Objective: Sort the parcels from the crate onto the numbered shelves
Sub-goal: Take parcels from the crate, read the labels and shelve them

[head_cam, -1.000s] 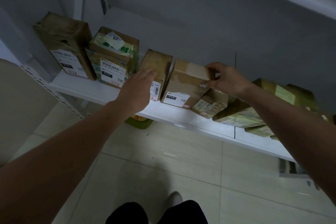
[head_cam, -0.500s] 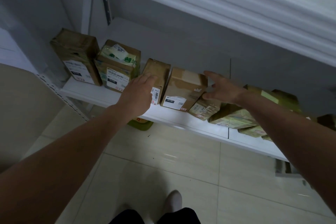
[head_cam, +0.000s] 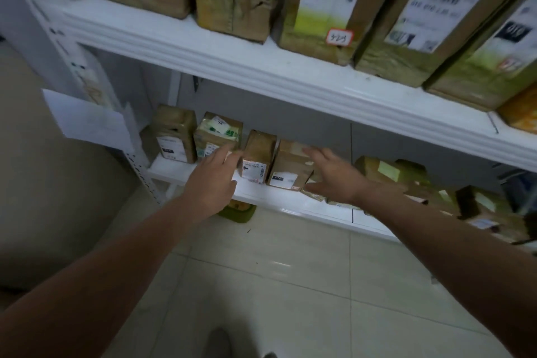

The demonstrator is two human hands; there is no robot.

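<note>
On the lower shelf, four parcels are stood upright in a row at the left end. The left hand is held open, fingers straight, at the left face of the third parcel; contact cannot be confirmed. The right hand is spread over the fourth parcel, with nothing gripped. Further right, parcels are heaped atilt. The crate is not seen. Step judged: the row is being squared. Next move judged: hands to be pressed inward and gaps closed.

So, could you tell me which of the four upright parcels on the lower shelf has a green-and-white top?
The brown cardboard parcel second from the left, beside the left hand; the other tops are plain brown.
</note>
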